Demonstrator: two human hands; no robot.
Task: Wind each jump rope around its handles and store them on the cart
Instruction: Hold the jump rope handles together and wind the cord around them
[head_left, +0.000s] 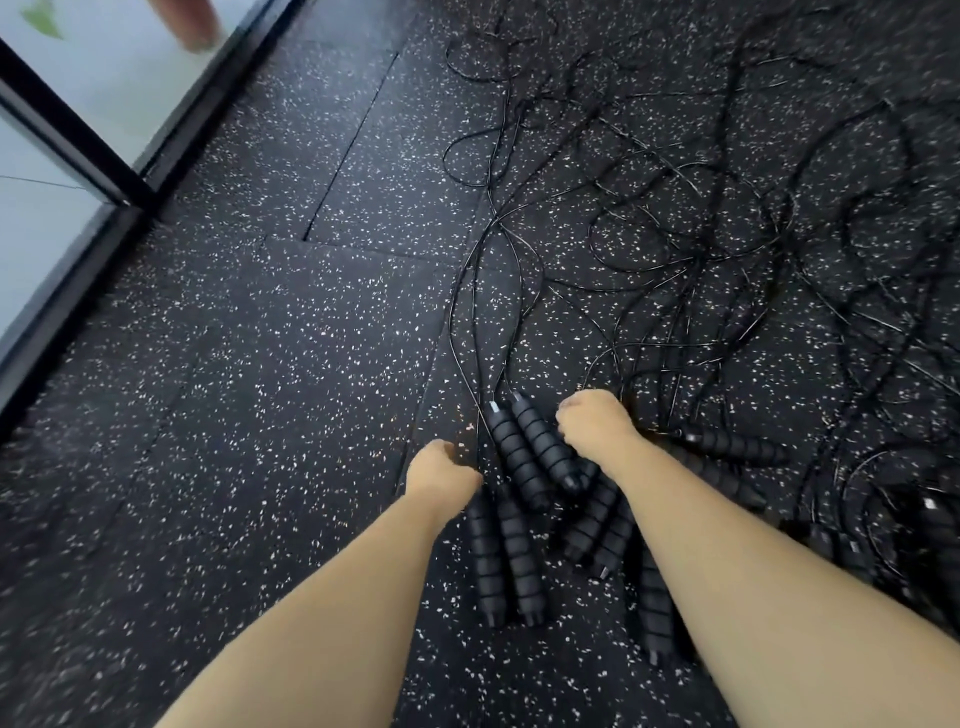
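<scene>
GYM FLOOR, ROPE CLEAN-UP: Two bare arms are stretched down twd a heap of black foam-grip handles, w/ the thin cords sprawled in a tangle beyond and to the right. One pair of handles is caught lying side by side, touching, directly betw. the left hand and the right hand. Its long axis is set roughly fore-and-aft, slightly slanted, w/ the metal cord ends pointed away from the person and the butt ends nearer the body. The right hand is seen just beside the pair's far half, the left hand just beside its near half, so the pair is judged reachable from either side, the right perhaps closer. Both hands are viewed from the back, knuckles bent over. The fingers are hidden, so whether anything is pinched can't be told. A cord is seen passing close by the left hand. No rope is wound yet, and the cart isn't in view.
</scene>
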